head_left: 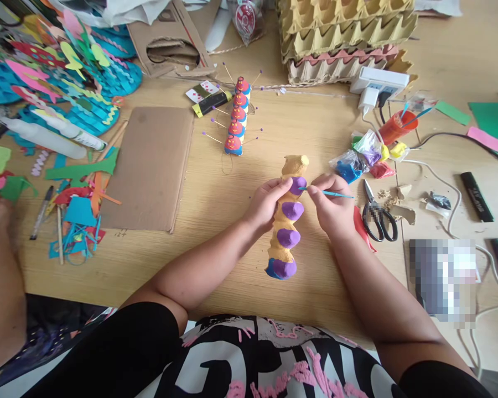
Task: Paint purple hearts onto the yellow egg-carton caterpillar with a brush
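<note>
A strip of egg carton (283,254) stands out from my left hand (269,203), which grips its upper part from the left with the thumb on top. Purple clay (289,238) covers several of its bumps, and the nearest one also has blue clay along its left side. The topmost bump is bare cardboard. My right hand (334,207) pinches a thin blue modelling tool (337,194), its tip touching the second bump from the top. Farther back sits a finished-looking carton caterpillar (237,115) with red and blue segments, smiling faces and purple-tipped sticks.
Bagged coloured clay (348,167), black scissors (379,215) and an orange cup (397,128) lie to the right. Stacked egg trays (344,33) and a power strip (379,82) stand behind. Left are a cardboard sheet (153,166), paper scraps (81,213) and another person's arm (0,287).
</note>
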A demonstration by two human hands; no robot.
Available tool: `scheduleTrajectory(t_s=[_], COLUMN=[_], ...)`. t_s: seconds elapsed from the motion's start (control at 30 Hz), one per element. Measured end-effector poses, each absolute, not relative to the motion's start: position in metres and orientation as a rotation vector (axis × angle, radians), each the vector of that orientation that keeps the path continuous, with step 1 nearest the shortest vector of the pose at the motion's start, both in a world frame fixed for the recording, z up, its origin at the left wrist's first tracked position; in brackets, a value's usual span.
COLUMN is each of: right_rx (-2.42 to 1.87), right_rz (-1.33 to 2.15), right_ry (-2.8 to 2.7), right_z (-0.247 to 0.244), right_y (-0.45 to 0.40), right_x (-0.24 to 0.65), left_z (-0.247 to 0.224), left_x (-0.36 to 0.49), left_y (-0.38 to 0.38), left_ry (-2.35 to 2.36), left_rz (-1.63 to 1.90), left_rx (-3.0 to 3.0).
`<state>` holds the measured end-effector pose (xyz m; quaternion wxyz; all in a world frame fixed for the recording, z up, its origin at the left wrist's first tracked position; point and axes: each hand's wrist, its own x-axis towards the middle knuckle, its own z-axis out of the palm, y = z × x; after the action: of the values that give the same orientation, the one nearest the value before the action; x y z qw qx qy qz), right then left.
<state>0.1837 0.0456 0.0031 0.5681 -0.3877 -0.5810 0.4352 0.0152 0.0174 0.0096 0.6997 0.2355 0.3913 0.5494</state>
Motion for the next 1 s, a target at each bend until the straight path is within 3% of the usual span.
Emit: scheduleTrajectory(t_s=[0.63,1.0], right_rx=[-0.915,-0.932], right_rz=[1.06,0.846], right_ry=[-1.447,-1.579], right_z=[0.012,0.01], right_y=[0.041,0.038], right_x=[0.179,0.179], left_z=[0.015,0.009], left_x=[0.018,0.017], left_y=[0.022,0.021], left_ry=[0.884,0.889], left_rz=[1.141,1.137], left_rx=[0.462,0.461])
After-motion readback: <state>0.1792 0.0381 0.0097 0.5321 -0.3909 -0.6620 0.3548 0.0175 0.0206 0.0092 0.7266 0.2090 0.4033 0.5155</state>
